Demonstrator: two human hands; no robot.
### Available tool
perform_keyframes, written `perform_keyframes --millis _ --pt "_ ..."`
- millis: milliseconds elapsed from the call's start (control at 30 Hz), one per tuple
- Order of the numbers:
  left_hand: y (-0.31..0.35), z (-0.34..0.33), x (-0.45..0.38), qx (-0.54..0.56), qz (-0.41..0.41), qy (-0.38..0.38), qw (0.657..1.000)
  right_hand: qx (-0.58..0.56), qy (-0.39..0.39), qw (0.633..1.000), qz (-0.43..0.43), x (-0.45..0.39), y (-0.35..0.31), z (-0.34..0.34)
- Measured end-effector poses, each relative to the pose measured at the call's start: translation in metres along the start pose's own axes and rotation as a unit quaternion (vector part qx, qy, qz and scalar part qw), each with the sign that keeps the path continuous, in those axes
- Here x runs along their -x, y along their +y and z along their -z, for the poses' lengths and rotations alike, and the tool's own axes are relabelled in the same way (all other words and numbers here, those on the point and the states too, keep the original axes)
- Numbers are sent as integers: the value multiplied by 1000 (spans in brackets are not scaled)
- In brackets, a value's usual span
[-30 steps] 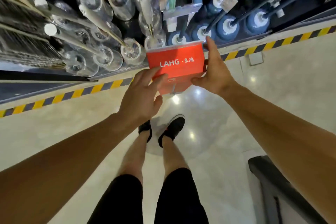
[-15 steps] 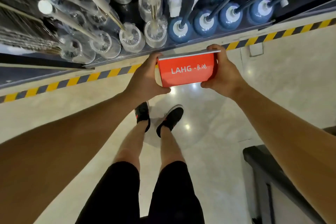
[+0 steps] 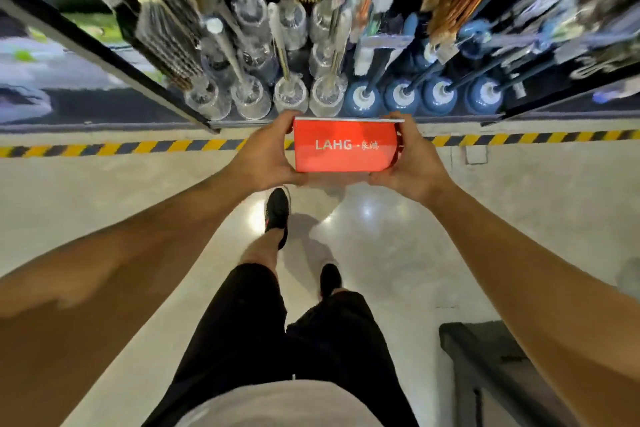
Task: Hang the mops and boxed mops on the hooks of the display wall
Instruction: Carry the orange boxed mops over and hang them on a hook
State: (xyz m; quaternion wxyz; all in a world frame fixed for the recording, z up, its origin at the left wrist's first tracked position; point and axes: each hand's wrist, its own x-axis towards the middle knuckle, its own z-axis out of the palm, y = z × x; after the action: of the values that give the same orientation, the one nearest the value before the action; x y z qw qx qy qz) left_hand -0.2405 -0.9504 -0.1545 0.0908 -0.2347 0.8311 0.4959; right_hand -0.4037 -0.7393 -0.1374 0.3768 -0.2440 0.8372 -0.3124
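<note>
A red boxed mop [image 3: 344, 146] marked LAHG is seen end-on, held out in front of me above the floor. My left hand [image 3: 266, 154] grips its left side and my right hand [image 3: 414, 159] grips its right side, fingers curled round the edges. The rest of the box hangs below the red end and is hidden. Just beyond it stands the display wall [image 3: 311, 28], with clear-packed mops [image 3: 249, 97] on the left and blue-headed mops [image 3: 401, 99] on the right hanging in rows.
A yellow-and-black hazard stripe [image 3: 138, 147] runs along the floor at the foot of the wall. A dark cart or rack [image 3: 485, 367] stands at the lower right. My feet are on the glossy pale floor [image 3: 381, 236], mid-step.
I have stepped closer to the wall and the view has tilted up to show more of it. The box has settled level between both hands, which now grip its two sides.
</note>
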Motion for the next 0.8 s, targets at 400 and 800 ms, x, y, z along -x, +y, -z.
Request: perform_keyframes --millis 400,800 --pt "49 42 280 129 59 292 946 12 -158 946 285 116 -168 -41" --pt "42 72 511 245 68 552 794 -115 -237 863 431 270 -352 -159"
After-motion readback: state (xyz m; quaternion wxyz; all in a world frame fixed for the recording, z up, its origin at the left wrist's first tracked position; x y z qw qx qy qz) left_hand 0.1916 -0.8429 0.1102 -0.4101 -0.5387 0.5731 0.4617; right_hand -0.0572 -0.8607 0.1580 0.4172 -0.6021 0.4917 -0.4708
